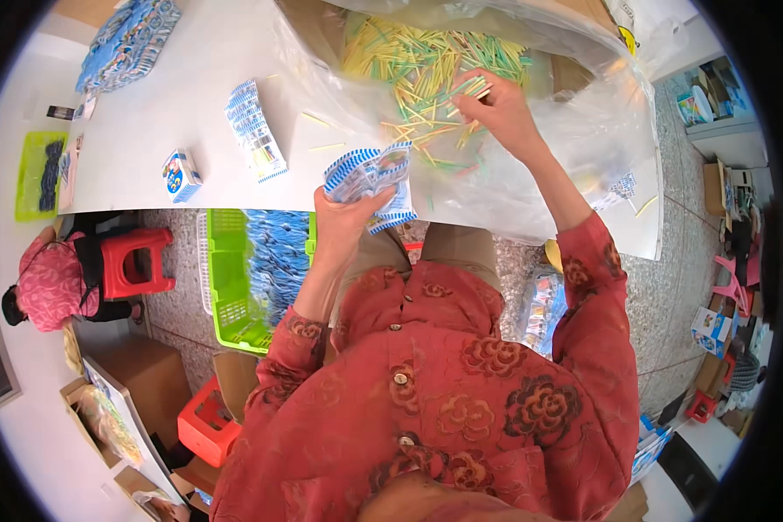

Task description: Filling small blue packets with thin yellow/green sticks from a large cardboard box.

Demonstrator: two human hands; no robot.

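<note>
My left hand (343, 216) is closed around a few blue-and-white printed plastic packets (365, 172), held over the table's near edge. To the right, my right hand (501, 113) pinches a small bunch of thin pale sticks (471, 88), which look like short straws. It is above a loose heap of yellow and green sticks (409, 61) inside a large clear plastic bag (583, 130) spread open on the table. Some sticks lie near the bag's front. Whether the packets are filled cannot be made out.
On the white table (209, 96) lie a strip of packets (255, 130), a small blue-and-white box (182, 176) and a stack of blue packets (130, 43). Below is a green basket (226, 296) of blue packets. A person (56, 283) sits at the left near a red stool (137, 261).
</note>
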